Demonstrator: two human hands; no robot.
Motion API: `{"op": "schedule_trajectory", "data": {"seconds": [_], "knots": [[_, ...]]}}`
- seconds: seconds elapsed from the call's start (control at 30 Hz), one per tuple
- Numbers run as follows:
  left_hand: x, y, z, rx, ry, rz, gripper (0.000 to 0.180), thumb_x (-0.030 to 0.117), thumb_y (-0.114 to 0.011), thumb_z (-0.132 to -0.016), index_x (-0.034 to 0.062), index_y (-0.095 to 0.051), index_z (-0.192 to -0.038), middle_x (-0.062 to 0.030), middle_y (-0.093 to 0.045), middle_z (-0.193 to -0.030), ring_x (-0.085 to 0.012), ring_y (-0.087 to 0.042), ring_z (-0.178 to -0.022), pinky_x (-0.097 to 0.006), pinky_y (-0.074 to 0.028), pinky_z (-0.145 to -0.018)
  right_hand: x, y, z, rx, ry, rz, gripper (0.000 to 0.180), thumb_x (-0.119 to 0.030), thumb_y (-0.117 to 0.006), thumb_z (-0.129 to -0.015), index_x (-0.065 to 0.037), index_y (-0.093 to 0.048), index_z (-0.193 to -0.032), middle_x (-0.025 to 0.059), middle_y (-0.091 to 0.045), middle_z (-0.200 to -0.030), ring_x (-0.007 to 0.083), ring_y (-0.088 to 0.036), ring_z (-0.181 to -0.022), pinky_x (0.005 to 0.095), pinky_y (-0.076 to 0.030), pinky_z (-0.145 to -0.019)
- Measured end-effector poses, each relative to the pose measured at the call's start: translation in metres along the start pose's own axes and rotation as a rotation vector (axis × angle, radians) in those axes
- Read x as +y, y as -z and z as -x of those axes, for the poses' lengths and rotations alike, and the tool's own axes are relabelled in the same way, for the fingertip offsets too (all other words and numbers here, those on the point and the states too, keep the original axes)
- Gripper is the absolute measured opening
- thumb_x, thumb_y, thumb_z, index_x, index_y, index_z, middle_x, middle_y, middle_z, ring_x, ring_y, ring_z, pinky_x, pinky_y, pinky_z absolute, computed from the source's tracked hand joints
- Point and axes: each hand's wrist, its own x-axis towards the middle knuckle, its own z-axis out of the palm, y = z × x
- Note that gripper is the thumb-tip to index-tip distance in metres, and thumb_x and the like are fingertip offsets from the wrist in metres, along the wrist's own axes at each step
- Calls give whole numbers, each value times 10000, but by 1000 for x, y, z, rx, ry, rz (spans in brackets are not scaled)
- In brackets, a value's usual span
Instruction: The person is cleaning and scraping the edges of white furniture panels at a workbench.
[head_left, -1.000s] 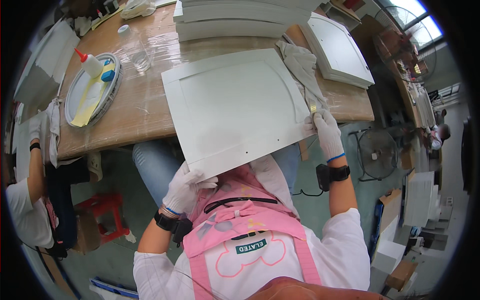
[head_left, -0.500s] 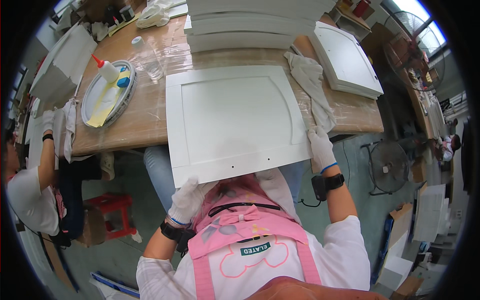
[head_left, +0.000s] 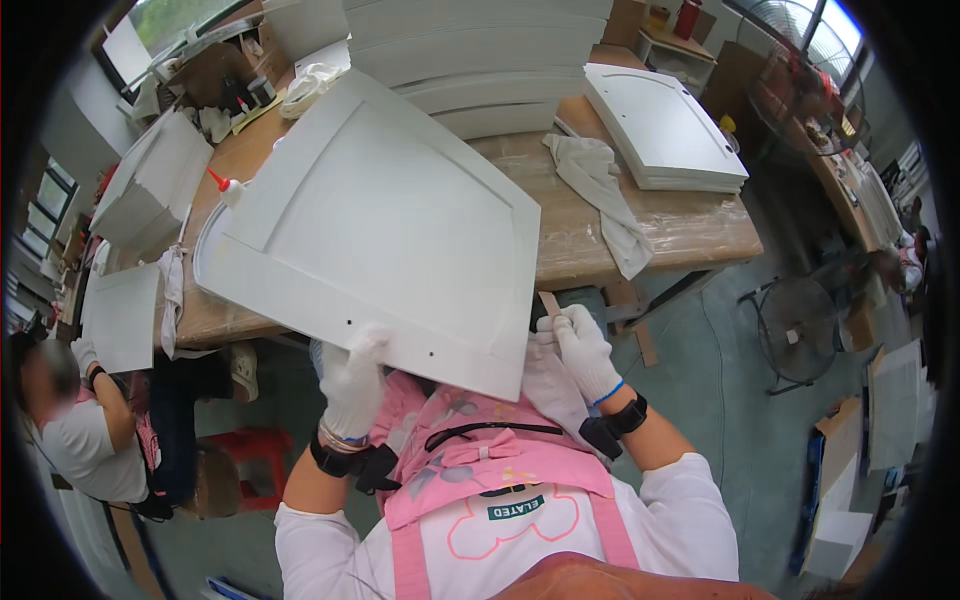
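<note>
So, looks like a handling step: flat white panel with recessed centre (head_left: 390,220) tilted across mid-frame; next move probably calls for a steady hold. White-gloved left hand (head_left: 352,380) grips its lower edge; white-gloved right hand (head_left: 582,352), right of centre, pinches what's maybe a small tan strip (head_left: 548,303).

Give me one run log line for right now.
left hand: grip on near edge of white panel | right hand: beside panel, hold unclear | cloth: on table
</note>
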Motion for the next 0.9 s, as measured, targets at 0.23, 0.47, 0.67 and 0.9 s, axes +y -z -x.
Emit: {"op": "schedule_trajectory", "data": {"seconds": [0.23,0.47,0.67,0.9], "knots": [[151,-14,-32,28,-372,-269,442,124,-618,-898,-1,-506,-1307,-66,-620,-1061,-152,-632,-920,-263,-522,-799,-79,23,-38,15,292,-243,137,-88,-446,-1053,16,-536,-1042,65,-660,-947,95,-632,-806,251,-543,-746],[225,-44,-84,-354,-420,-661,458,169,-636,-946,-24,-520,-1345,-70,-649,-1113,-126,-634,-939,-256,-525,-808,-219,41,-49,-108,747,-172,262,-130,-514,-1046,21,-560,-1255,38,-687,-965,75,-649,-878,233,-543,-813],[219,-84,-51,-462,-30,-630,501,199,-662,-932,-19,-524,-1362,-45,-651,-1101,-96,-617,-927,-253,-518,-812,-239,47,-107,-261,665,-243,200,-184,-567,-1026,-23,-637,-1122,3,-664,-902,68,-614,-812,239,-519,-742],[215,-71,-37,-422,102,-893,600,180,-656,-888,-4,-479,-1430,-74,-625,-1167,-121,-597,-992,-288,-494,-883,-202,40,-148,-826,344,-362,189,-224,-706,-942,-57,-688,-1027,-5,-681,-935,91,-618,-830,245,-506,-748]]}}
